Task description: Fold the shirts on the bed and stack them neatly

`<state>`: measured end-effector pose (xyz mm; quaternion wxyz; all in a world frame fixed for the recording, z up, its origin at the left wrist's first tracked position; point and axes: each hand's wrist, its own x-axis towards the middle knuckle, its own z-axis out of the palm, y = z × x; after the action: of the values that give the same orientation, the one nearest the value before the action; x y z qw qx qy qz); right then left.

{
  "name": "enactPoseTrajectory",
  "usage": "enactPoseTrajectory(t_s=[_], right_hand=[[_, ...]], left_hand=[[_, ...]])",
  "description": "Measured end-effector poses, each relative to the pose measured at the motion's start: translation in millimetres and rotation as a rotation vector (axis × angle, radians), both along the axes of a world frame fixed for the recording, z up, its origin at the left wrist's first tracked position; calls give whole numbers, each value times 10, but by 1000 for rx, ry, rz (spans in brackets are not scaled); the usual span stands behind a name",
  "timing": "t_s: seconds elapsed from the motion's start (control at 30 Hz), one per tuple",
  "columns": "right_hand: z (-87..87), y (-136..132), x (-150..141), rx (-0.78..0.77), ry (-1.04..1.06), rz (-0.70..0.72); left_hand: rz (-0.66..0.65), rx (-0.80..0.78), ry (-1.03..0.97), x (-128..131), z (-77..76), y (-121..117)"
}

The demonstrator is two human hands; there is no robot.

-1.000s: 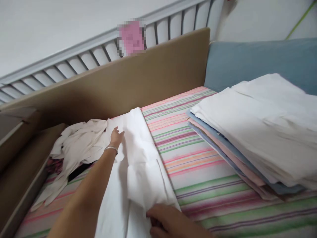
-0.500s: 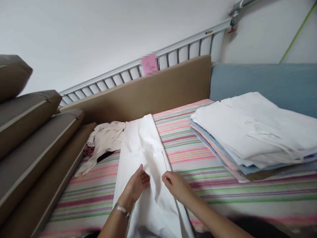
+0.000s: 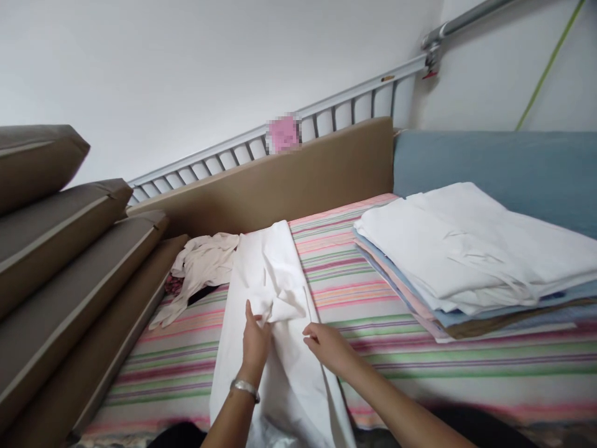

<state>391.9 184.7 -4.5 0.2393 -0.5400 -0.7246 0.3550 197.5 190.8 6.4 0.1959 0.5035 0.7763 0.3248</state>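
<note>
A long white garment (image 3: pixel 293 358) lies folded lengthwise on the striped sheet, its near end running off the bottom of the view. My left hand (image 3: pixel 255 341), below which a silver bracelet shows, is at the middle of the garment. Its index finger points up while the other fingers appear closed on a raised fold of fabric. At the garment's right edge my right hand (image 3: pixel 326 346) is closed in a pinch on the cloth. Between the hands the fabric bunches into a crumpled flap (image 3: pixel 285 306).
On the right lies a stack of folded clothes (image 3: pixel 476 249), white on top. A crumpled cream garment (image 3: pixel 205 255) sits at the far left. Brown cushions (image 3: pixel 79 242) pile up along the left. A brown panel (image 3: pixel 298 180) and blue panel (image 3: pixel 494 162) border the striped sheet (image 3: pixel 345 280).
My left hand came back from the garment's far end to its middle and took hold of a fold, now bunched up. My right hand stays near the right edge. The view tilted up.
</note>
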Motion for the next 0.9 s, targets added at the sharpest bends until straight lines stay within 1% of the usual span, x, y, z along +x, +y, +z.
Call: enactPoseTrajectory(t_s=[0.07,0.17,0.23,0.3,0.33,0.37,0.4,0.47,0.6,0.63,0.67,0.7,0.73,0.77,0.8,0.83,0.87,0.9], right_hand=[[6,1,2,22,9,7],[1,-10,3,35,-10,13],[-12,-16,1,35,-28,18],[-29,-16,-4,41,-39,18],[-38,-12,-7,43,-44,16],[-47,-6,-9,41,-52,15],[-56,2,-12,38,-58,11],[-78,21,-15,25,-68,8],[-107,53,-13,10,-67,-1],[-99,53,-12,7,-69,-1],[-81,49,-11,0,-76,-3],[-54,39,-10,-5,-88,-8],[-21,24,-9,1,-103,-18],[14,5,-10,24,-120,-31],[43,-16,-12,66,-135,-41],[62,-37,-17,126,-149,-43],[64,-55,-25,191,-163,-31],[46,-71,-36,250,-179,-5]], left_hand=[[22,18,24,-30,13,21],[18,-10,94,-32,78,71],[-57,-5,164,5,122,96],[-198,64,249,69,146,116],[-252,97,265,102,149,130],[-273,112,256,127,146,147],[-259,109,228,138,139,169],[-163,72,150,97,117,216],[33,1,82,-174,79,230],[80,4,89,-235,77,205],[114,35,118,-277,79,173],[120,95,169,-295,81,137],[84,170,236,-287,80,102],[4,240,310,-258,75,72],[-107,289,383,-212,61,51],[-228,303,446,-157,37,39],[-332,278,494,-101,1,37],[-407,232,534,-49,-46,45]])
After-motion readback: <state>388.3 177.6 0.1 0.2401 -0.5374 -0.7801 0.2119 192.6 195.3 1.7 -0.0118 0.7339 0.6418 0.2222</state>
